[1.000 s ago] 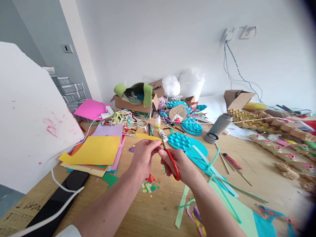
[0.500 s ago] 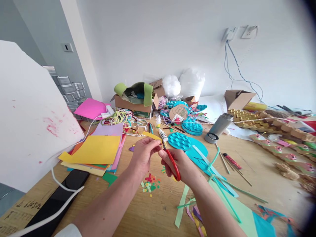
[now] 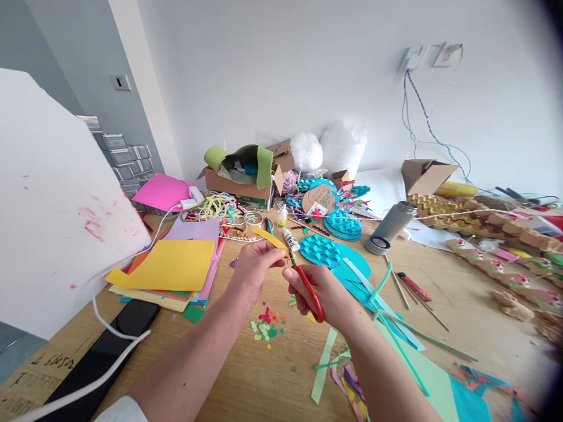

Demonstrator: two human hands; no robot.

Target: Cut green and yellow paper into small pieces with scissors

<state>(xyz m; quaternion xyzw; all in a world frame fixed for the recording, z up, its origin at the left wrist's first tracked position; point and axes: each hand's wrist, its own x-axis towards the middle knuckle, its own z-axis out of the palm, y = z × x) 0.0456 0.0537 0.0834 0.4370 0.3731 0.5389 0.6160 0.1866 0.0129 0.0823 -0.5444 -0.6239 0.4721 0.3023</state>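
Note:
Over the middle of the table, my left hand (image 3: pixel 260 264) pinches a narrow yellow paper strip (image 3: pixel 267 236), whose long end sticks out to the upper left. My right hand (image 3: pixel 317 293) is closed around the red handle of a pair of scissors (image 3: pixel 309 287). The blades point up and left and meet the strip's near end beside my left fingertips; exactly how far apart they are cannot be made out. Beneath my hands lie small round paper dots (image 3: pixel 266 325) in red, green, orange and yellow. A small white glue bottle (image 3: pixel 291 240) lies just behind the blades.
Stacked coloured paper (image 3: pixel 176 264) and a black phone (image 3: pixel 127 322) are at left. Blue egg-tray pieces (image 3: pixel 319 251), a grey thermos (image 3: pixel 391 227) and green pipe cleaners (image 3: pixel 407 360) lie right. A box with green felt (image 3: pixel 240 189) stands at the back.
The yellow strip's free end has tilted slightly upward and left. My hands and the scissors stay nearly in place, and the view has shifted a little.

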